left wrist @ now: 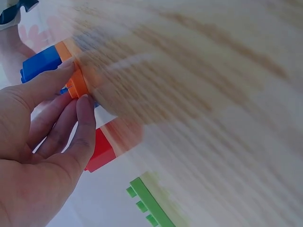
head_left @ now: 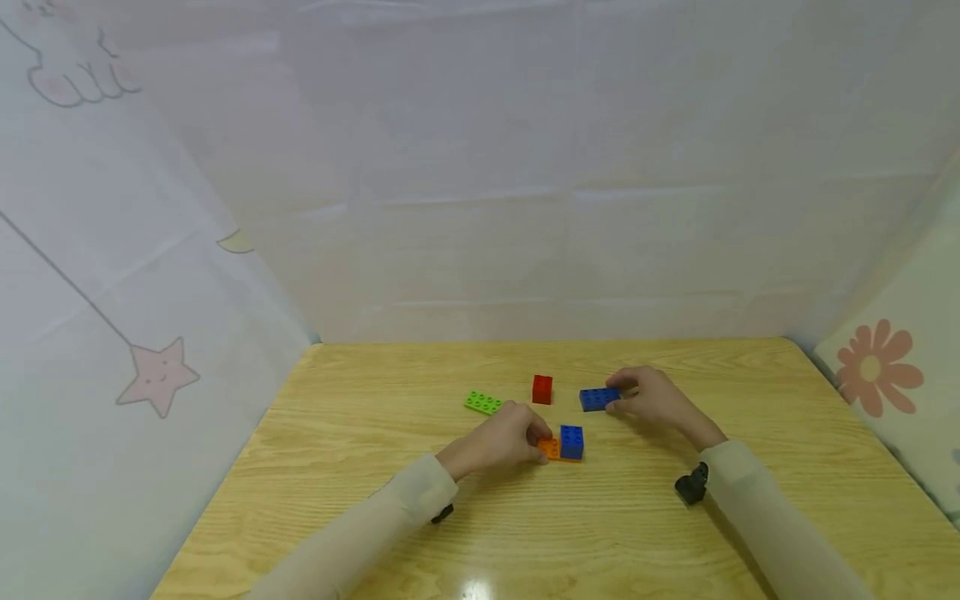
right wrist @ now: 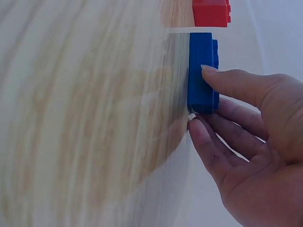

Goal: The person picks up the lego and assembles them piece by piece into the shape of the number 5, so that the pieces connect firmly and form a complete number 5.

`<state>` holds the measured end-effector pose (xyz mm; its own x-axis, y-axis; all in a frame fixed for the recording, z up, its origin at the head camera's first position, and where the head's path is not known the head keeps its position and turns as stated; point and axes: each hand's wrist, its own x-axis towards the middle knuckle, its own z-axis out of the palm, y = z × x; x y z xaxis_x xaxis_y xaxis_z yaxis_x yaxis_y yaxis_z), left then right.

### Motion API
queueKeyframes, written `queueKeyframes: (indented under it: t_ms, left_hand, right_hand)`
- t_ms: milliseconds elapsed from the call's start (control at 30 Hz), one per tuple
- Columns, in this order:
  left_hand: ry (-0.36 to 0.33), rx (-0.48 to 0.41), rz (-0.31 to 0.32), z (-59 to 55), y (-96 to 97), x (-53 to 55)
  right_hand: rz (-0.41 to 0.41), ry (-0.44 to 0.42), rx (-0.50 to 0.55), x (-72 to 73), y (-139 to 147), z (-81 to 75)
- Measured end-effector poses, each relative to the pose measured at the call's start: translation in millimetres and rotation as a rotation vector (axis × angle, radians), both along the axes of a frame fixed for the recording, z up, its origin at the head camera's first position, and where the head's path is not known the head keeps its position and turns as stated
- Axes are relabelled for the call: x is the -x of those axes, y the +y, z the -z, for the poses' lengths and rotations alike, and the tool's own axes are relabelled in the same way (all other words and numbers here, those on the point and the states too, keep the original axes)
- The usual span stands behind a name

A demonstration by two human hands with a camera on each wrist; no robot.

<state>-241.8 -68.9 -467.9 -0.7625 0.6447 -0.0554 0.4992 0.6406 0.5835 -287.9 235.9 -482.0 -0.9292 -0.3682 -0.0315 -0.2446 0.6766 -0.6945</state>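
Observation:
My left hand pinches the left end of an orange building plate between thumb and fingers. Standing on that plate's right end is a small blue brick. Farther right, my right hand holds a long blue brick by its right end. In the right wrist view the thumb lies along the side of this long brick, and the fingers are at its end and far side. A red brick stands behind the orange plate. Left of it lies a green studded plate, partly hidden by my left hand.
All the pieces are on a pale wooden table. A whitish cloth hangs behind its far edge and along both sides. Dark straps with small black devices sit at both wrists.

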Motion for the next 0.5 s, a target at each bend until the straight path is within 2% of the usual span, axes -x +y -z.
queueKeyframes:
  t_ms: [500]
  left_hand:
    - [-0.030, 0.016, -0.026, -0.3, -0.3, 1.3]
  right_hand:
    - [0.034, -0.034, 0.012, 4.4, 1.4, 2.2]
